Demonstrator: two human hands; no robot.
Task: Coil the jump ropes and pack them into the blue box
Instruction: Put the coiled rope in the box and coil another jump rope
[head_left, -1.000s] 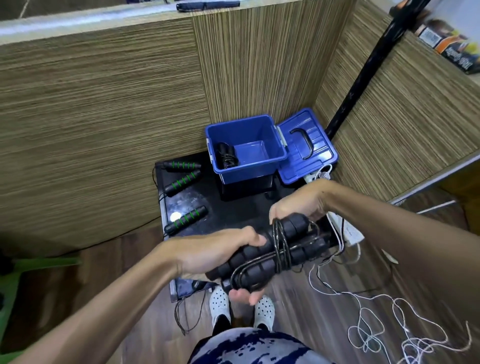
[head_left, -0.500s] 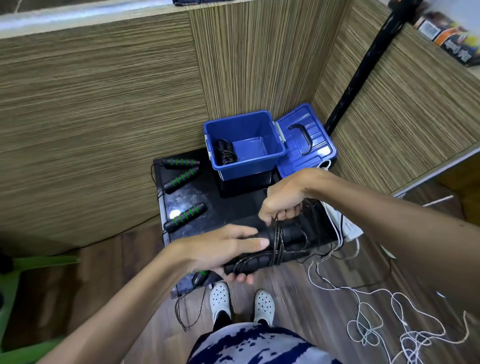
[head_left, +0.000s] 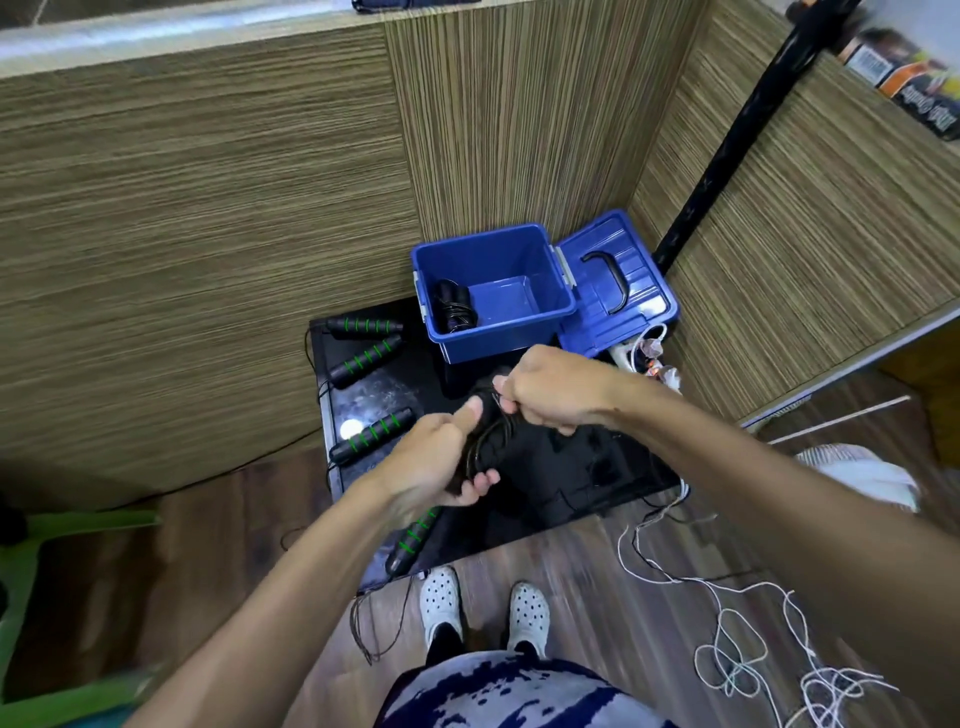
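A coiled black jump rope sits between my two hands above the black table. My left hand grips its handles and cord from below. My right hand pinches the cord at the top of the bundle. The open blue box stands at the table's far edge with another coiled black rope lying in its left side. Several black handles with green stripes lie on the table's left part, and one more green-striped handle lies at the near edge.
The blue lid with a black handle lies right of the box. Wood-grain walls close the corner behind. A black pole leans at the right. White cords trail over the floor at right, and my white shoes stand below.
The rope bundle has moved away from me and toward the box. It turned from lying crosswise to pointing forward, and my right hand shifted onto the cord at its top.
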